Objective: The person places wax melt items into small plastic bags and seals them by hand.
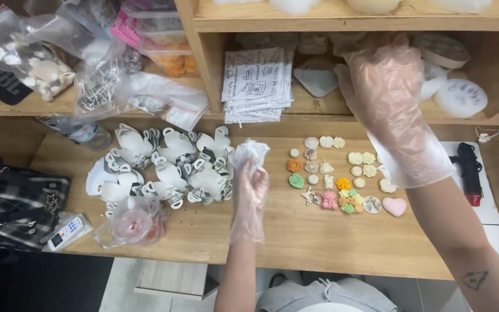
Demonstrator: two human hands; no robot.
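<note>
Both my hands wear thin clear plastic gloves. My left hand (250, 186) hovers over the wooden table (272, 231) with its fingers bunched around crumpled clear plastic (250, 153). My right hand (383, 86) reaches up into the shelf cubby, fingers spread, near a white moulded piece (317, 80) and round white moulds (461, 97); whether it holds anything is hidden. Below it lie several small coloured cast shapes (342, 185), among them a pink heart (394, 206), a star (311, 197) and flowers.
A heap of white folded holders (168, 164) lies left of my left hand. A stack of printed sheets (258, 84) leans in the cubby. Bags of pieces (36, 63), a remote (67, 231), a bagged pink roll (134, 222) and a black-red tool (468, 170) are around.
</note>
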